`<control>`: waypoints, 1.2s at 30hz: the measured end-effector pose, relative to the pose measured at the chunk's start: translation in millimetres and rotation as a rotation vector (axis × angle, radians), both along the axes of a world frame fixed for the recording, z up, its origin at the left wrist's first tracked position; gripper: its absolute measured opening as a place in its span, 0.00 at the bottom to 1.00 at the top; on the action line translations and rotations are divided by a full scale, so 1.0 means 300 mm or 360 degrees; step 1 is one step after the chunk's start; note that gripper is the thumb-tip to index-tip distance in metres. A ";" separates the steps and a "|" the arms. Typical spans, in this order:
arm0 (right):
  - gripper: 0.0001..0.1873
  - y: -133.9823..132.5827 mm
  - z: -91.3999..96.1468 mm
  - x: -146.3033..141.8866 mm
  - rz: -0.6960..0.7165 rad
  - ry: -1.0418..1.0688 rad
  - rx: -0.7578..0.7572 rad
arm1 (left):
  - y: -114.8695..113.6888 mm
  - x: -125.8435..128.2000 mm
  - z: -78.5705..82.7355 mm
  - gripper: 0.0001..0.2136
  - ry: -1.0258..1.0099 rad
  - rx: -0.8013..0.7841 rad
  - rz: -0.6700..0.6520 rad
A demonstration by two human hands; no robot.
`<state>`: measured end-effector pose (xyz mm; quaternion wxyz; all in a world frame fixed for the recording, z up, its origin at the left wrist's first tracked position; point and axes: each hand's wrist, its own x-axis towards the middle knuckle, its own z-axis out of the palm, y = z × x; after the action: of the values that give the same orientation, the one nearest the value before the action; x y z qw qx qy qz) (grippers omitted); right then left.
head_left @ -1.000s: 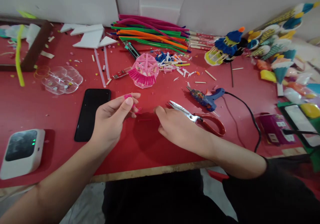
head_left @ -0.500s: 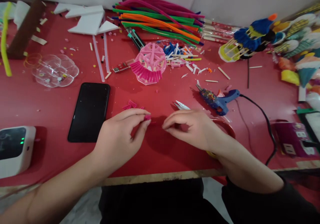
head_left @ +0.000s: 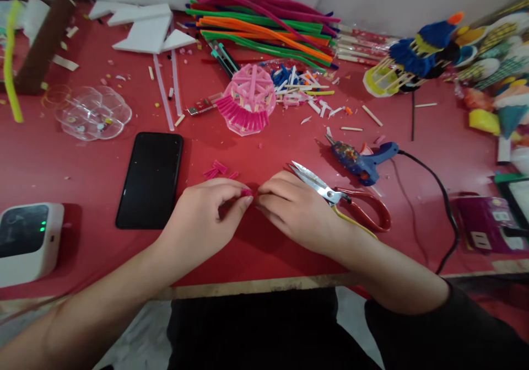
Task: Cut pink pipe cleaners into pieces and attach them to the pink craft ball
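My left hand (head_left: 204,215) pinches a small pink piece (head_left: 247,192) between thumb and fingertips, low over the red table (head_left: 82,182). My right hand (head_left: 291,210) meets it from the right, fingers curled and tips touching the same pink piece. A few more short pink pieces (head_left: 217,169) lie just beyond my left hand. Red-handled scissors (head_left: 343,199) rest right behind my right hand, blades pointing left.
A black phone (head_left: 149,180) lies left of my hands, a white device (head_left: 27,243) at the near left edge. A blue glue gun (head_left: 363,160) with its cord, a pink wheel-shaped craft (head_left: 248,100), coloured pipe cleaners (head_left: 264,28), a clear tray (head_left: 93,113) and feathered crafts (head_left: 417,55) lie beyond.
My left hand came down and right with its pink piece. My right hand drew back from the scissors' blades and closed in until both hands' fingertips meet.
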<state>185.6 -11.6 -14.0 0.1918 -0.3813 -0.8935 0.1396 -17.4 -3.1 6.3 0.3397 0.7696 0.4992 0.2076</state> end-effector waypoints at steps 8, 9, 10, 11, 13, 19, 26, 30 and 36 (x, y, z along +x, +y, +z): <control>0.13 0.020 -0.025 -0.003 -0.0019 0.0111 -0.0141 | 0.008 0.011 -0.002 0.10 -0.0048 -0.0088 0.0037; 0.13 0.023 -0.027 -0.003 -0.0018 0.0085 -0.0145 | 0.008 0.011 -0.005 0.10 -0.0075 -0.0112 0.0040; 0.13 0.025 -0.028 -0.001 -0.0010 0.0051 -0.0140 | 0.009 0.010 -0.008 0.10 -0.0108 -0.0139 0.0047; 0.13 0.028 -0.027 0.002 0.0008 0.0023 -0.0126 | 0.009 0.008 -0.012 0.10 -0.0140 -0.0170 0.0060; 0.12 0.032 -0.021 0.011 0.0059 0.0032 -0.0102 | 0.012 0.003 -0.018 0.10 -0.0212 -0.0243 0.0107; 0.14 0.041 0.024 0.054 0.0069 0.0351 -0.0065 | 0.036 0.005 0.001 0.08 -0.0625 -0.1087 0.0211; 0.12 0.017 0.073 0.056 -0.0120 0.0374 -0.0360 | 0.039 0.011 0.007 0.06 -0.0874 -0.1768 0.0167; 0.10 0.010 0.086 0.053 -0.0135 0.0344 -0.0486 | 0.033 0.011 -0.011 0.08 -0.0867 -0.1831 0.0069; 0.11 0.002 0.076 0.041 -0.0242 0.0453 -0.0185 | 0.022 0.039 -0.012 0.08 -0.1043 -0.1615 0.0107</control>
<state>197.8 -11.0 8.8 0.3041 -0.4347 -0.8163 0.2286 -5.7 3.4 2.7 0.7937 0.3911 0.4294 0.1805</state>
